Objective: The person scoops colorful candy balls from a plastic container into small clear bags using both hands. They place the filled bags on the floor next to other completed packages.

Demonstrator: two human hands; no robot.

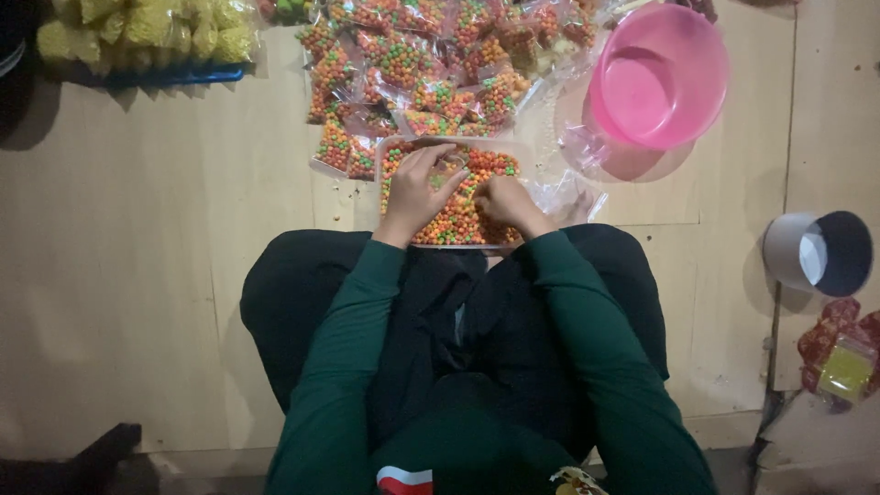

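Observation:
A clear rectangular tray [392, 145] full of small orange, red and green candy balls sits on the wooden floor in front of my knees. My left hand [417, 191] rests over the candy and holds a small clear plastic bag [449, 170] at its fingertips. My right hand [507, 203] is curled, fingers closed, down in the candy next to the bag. Both arms wear dark green sleeves.
Several filled candy bags [417, 69] lie piled beyond the tray. A pink plastic basin [660, 78] stands at the far right, loose clear bags [573, 197] beside the tray. Yellow snack bags [147, 32] lie far left. A grey cylindrical can [816, 252] lies right.

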